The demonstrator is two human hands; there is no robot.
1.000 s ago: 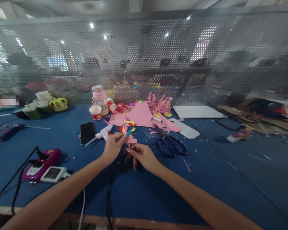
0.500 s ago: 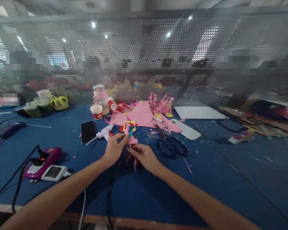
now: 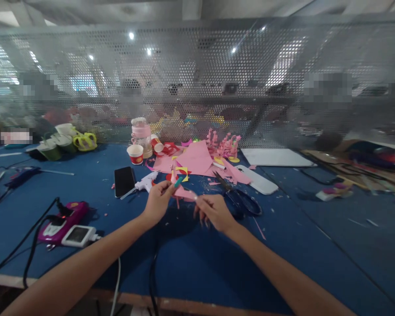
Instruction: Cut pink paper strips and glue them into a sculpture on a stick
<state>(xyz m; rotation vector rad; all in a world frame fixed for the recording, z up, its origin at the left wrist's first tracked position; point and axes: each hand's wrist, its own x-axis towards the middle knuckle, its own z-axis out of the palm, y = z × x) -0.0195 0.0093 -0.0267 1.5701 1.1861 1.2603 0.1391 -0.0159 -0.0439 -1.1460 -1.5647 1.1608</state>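
Note:
A folded strip of pink paper (image 3: 183, 193) is held up above the blue table. My left hand (image 3: 157, 202) pinches its left end between thumb and fingers. A teal tip (image 3: 178, 182) shows at that thumb; whether it is a nail or a separate piece I cannot tell. At the strip's right end, my right hand (image 3: 215, 211) is closed with thumb and forefinger together, its lower fingers blurred. Just behind the hands lie a yellow paper frame (image 3: 183, 172) and a large pink paper sheet (image 3: 195, 157). Dark-handled scissors (image 3: 243, 199) rest right of my right hand.
A white glue gun (image 3: 147, 181) and black phone (image 3: 124, 181) lie left of my hands. Further left sits a purple power strip (image 3: 66, 219) with cables. Pink paper figures (image 3: 224, 144), a paper cup (image 3: 135, 154) and a white phone (image 3: 258, 180) stand or lie behind.
My right hand has moved right, away from my left, toward the right end of the pink paper. My left hand keeps its pinch, and the view has shifted slightly.

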